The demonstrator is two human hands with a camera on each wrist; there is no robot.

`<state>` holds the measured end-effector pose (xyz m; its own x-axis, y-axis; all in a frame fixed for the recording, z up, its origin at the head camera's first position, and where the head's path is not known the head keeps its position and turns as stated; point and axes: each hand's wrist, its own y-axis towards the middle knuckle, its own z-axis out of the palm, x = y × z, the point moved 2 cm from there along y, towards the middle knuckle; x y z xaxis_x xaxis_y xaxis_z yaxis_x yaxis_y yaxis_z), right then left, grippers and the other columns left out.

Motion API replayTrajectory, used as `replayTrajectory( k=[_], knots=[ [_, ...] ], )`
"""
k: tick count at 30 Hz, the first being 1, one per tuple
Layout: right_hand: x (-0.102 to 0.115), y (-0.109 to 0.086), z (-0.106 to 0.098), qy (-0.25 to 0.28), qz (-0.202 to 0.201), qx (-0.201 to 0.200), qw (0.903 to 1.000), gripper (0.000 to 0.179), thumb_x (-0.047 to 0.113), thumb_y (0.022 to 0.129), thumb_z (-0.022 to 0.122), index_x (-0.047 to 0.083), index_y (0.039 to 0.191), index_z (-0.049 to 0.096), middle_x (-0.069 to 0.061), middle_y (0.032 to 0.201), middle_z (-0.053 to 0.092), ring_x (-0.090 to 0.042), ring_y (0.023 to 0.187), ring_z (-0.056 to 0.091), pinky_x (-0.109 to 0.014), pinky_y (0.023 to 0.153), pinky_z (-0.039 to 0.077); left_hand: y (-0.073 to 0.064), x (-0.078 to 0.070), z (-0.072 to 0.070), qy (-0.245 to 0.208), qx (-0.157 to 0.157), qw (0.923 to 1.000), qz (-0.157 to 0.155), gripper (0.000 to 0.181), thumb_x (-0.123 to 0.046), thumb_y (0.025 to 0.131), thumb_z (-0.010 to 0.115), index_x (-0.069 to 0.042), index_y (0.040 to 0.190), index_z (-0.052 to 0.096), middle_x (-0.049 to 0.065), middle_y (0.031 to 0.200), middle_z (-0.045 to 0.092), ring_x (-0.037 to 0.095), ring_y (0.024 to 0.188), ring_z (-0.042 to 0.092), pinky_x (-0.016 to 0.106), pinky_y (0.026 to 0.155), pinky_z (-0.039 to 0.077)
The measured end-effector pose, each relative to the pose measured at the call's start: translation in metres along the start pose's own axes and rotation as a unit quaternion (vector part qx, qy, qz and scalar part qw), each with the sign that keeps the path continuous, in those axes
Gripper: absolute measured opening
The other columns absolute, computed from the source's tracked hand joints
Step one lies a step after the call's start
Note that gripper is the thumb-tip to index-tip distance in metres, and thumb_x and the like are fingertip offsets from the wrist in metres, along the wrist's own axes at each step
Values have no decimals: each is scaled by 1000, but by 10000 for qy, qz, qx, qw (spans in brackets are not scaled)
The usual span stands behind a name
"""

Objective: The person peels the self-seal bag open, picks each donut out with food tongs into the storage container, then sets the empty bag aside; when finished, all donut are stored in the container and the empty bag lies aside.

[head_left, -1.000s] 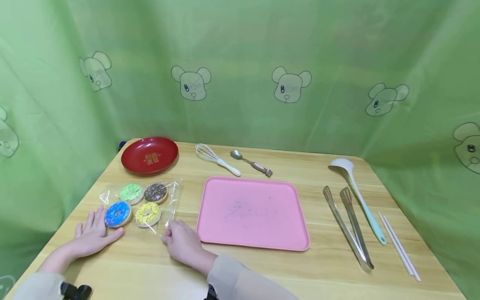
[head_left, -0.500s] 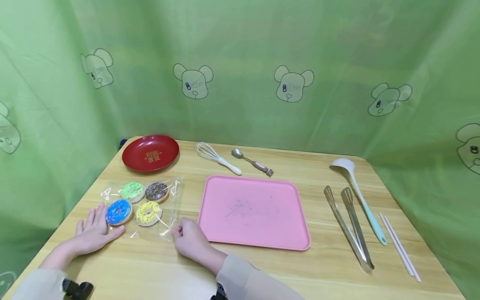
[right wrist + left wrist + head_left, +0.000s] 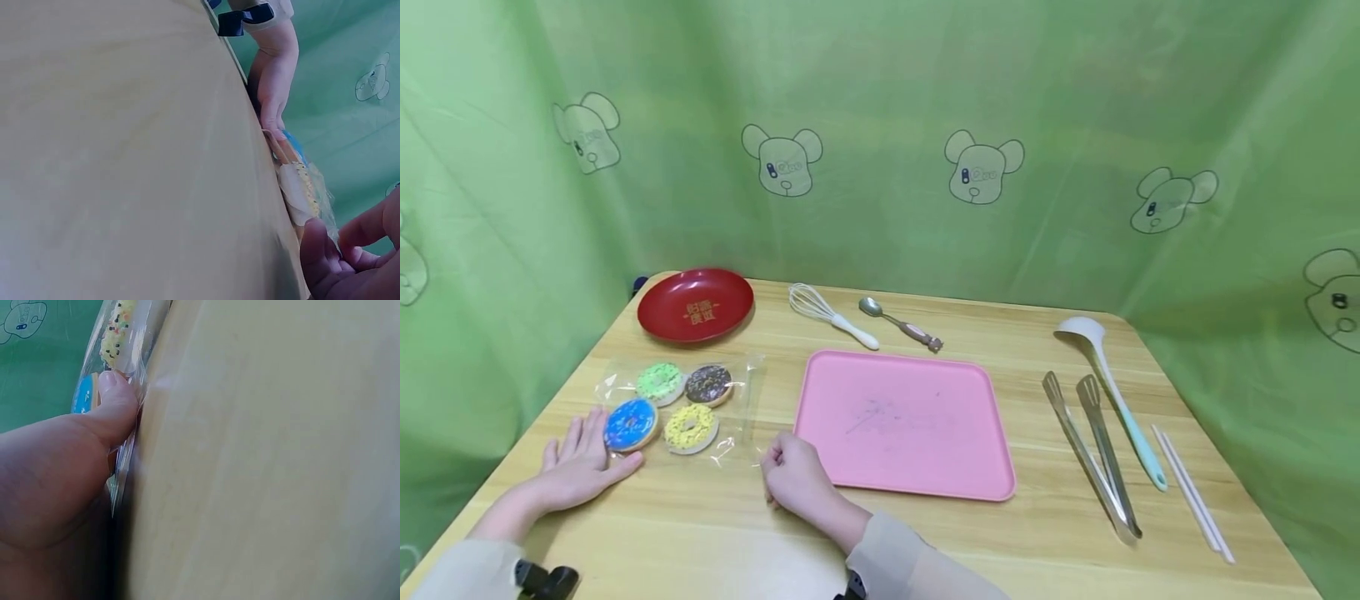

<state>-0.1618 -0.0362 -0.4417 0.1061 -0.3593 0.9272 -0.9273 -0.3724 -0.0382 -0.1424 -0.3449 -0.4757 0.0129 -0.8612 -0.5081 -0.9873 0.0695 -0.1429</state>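
A clear plastic bag [image 3: 741,417] lies at the left of the table, with several donuts in it: a blue donut [image 3: 631,425], a yellow donut [image 3: 691,428], a green donut [image 3: 660,382] and a dark brown donut [image 3: 708,385]. My left hand [image 3: 578,462] rests beside the blue donut with fingers spread; in the left wrist view its thumb [image 3: 115,403] lies against the bag's edge. With curled fingers, my right hand [image 3: 796,475] pinches the bag's near right corner. Thumb and index finger meet the film in the right wrist view.
A pink tray [image 3: 902,425] stands right of my right hand. Behind are a red plate [image 3: 696,305], a whisk [image 3: 832,315] and a spoon [image 3: 900,323]. Metal tongs [image 3: 1093,458], a ladle [image 3: 1112,400] and white chopsticks [image 3: 1192,494] lie at right.
My right hand has moved to the right, towards the pink tray, and the bag's near right corner has stretched out that way. My left hand stays by the blue donut.
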Motion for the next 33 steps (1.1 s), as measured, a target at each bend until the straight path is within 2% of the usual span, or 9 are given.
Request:
replayTrajectory(
  k=[4,9,11,15,22,28,33],
  knots=[
    [-1,1,1,90,-28,26,10000,10,3,85,62,4,79,54,0,55,52,-10,39,50,-24,37,45,-2,-4,-3,14,11,10000,13,101,-53,92,46,17,137,-12,39,141,-14,54,126,-21,71,89,-16],
    [4,13,4,-623,-357,-106,9974,22,15,78,74,3,87,58,5,69,52,-4,56,50,-20,53,46,-1,-4,-6,48,24,10000,-39,102,-53,91,46,17,137,-12,39,142,-15,54,126,-20,72,89,-16],
    [7,19,6,-908,-476,-235,9945,22,19,78,75,5,86,59,6,69,52,-4,61,48,-19,57,43,-1,-4,-6,47,22,10000,-35,102,-54,91,46,16,137,-12,38,142,-15,54,126,-21,72,89,-16],
    [10,30,10,-1060,-545,-375,9922,17,20,80,72,8,79,59,7,66,52,-5,58,47,-19,54,42,-1,-6,-4,51,-4,10000,-3,101,-53,91,47,16,137,-12,39,142,-14,55,126,-20,72,90,-15],
    [7,36,16,-1377,-416,-426,9887,11,8,80,64,12,72,58,8,61,50,-6,53,46,-19,51,41,-4,-4,2,54,-82,10000,-10,100,-52,91,47,17,138,-9,40,141,-12,56,126,-18,72,90,-14],
    [8,36,8,-1151,-532,-520,9906,12,5,79,61,11,69,58,7,60,50,-6,55,45,-19,52,41,-2,-5,2,15,-80,10000,-7,100,-53,92,47,16,138,-10,39,142,-13,55,126,-19,71,90,-15],
    [8,34,-1,-492,-374,-485,9969,14,4,82,59,8,70,56,4,52,47,-7,39,43,-23,38,41,-1,-5,-2,2,-71,10000,-31,101,-53,91,47,15,138,-10,39,142,-13,55,126,-19,71,91,-16]
  ],
)
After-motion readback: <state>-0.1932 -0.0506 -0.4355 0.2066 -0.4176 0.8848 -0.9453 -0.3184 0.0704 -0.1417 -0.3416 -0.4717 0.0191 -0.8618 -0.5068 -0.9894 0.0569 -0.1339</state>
